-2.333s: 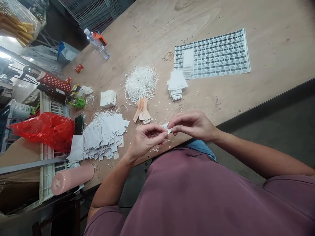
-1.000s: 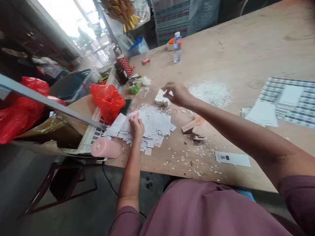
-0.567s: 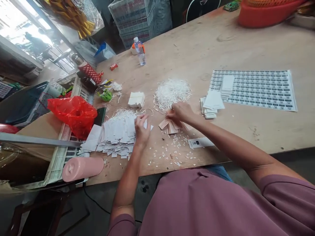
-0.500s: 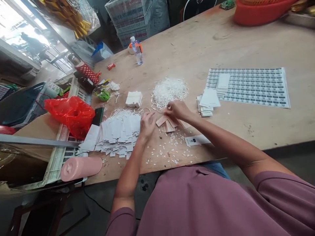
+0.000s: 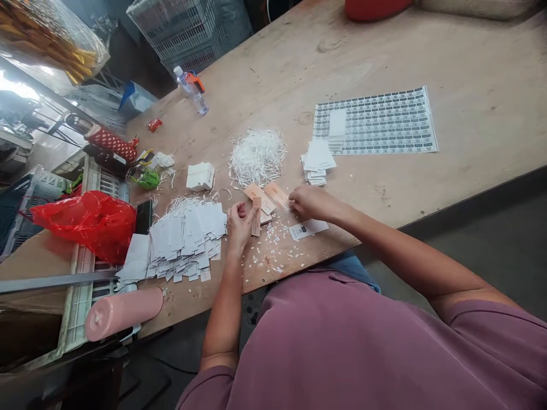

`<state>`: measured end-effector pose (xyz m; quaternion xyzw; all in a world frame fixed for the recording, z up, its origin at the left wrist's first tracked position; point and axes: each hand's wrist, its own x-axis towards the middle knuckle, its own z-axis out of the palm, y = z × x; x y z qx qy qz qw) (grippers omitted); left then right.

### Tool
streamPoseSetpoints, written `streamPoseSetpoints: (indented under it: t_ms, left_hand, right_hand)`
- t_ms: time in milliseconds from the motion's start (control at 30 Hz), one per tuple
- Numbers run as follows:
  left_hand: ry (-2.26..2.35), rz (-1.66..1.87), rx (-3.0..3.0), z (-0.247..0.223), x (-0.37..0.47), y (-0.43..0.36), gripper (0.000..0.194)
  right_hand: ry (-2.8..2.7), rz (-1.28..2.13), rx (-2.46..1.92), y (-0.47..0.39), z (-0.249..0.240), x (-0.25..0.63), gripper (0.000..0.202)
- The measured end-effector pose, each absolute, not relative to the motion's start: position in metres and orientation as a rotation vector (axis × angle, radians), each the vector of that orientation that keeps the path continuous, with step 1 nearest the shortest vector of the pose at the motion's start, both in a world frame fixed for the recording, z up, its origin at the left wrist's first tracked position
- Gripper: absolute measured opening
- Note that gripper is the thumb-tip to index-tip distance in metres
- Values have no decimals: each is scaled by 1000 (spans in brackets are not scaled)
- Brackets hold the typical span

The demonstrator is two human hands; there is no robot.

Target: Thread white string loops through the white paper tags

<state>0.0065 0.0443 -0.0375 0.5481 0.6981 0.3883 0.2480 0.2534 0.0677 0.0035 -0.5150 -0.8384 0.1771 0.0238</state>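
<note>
My left hand (image 5: 238,226) is closed on a narrow orange paper tag (image 5: 256,217), held upright between thumb and fingers. Just beyond it lie more orange tags (image 5: 277,196), fanned out on the table. My right hand (image 5: 311,203) is at their right end with its fingers pinched together; whatever is between the fingertips is hidden. Below that hand lies a white card with a black label (image 5: 307,229). Left of my left hand spreads a large heap of white tags (image 5: 183,242). A tangled pile of white strings (image 5: 258,156) sits behind the orange tags.
A banded white card stack (image 5: 200,176) stands behind the heap. Loose white cards (image 5: 318,155) lie beside a printed label sheet (image 5: 384,122). Tiny paper bits (image 5: 273,245) litter the front. A pink bottle (image 5: 123,313), red plastic bag (image 5: 89,222) and water bottle (image 5: 192,91) are leftward.
The view has swung to the right. My left hand has taken hold of an orange tag, and my right hand has moved away from my left, to the right end of the orange tags.
</note>
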Motion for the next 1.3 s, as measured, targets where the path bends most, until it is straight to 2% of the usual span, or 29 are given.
streamPoseSetpoints:
  t_ms: [67,200,333,433,567,633,700,833,900,967,1100,1167,1267,1300]
  left_hand:
    - [1921,1034,1436,-43,11,35,45]
    - [1835,1083,1304,-44,18,31,31]
    - [1648,1281,1168,-30,15,25,31]
    - [1434,1349,1028,-12,17,9,36]
    - [1203,1032,848,3,45,-12,47]
    - [1112,842,786,4,64,-17,51]
    - [1101,848,757,1,80,-19,52]
    - [1190,1015,764,-5,92,-21,52]
    - [1190,1050,781,-7,93,-22,52]
    - [1135,1059,744,-9,93,-22,53]
    - [943,925,605,-10,89,-17,65]
    - [918,950,570,-11,84,-13,60]
    - [945,1084,464,-10,73,-7,49]
    - [942,1102,426,-9,68,-6,46]
  right_hand:
    - [-2624,537,-1592,57,6,263,15]
    - [-2754,568,-1565,39,3,287,28]
    - [-2743,675,-1488,32,-8,300,19]
    - [-2694,719,-1308,27,-14,304,3]
    - [-2377,609,-858,15,-14,303,25]
    - [-2227,572,-790,10,-13,300,28]
    - [-2048,587,-871,6,-12,297,27]
    - [-1560,968,-1123,7,-10,294,32]
    - [-1426,1186,-1134,9,-8,294,41]
    - [-1387,1276,-1113,12,-3,292,39]
    - [-1635,1176,-1008,32,6,274,26]
    - [-1872,1005,-1019,58,10,260,23]
    - [-2130,640,-1302,112,11,236,23]
    - [-2170,621,-1336,130,10,227,21]
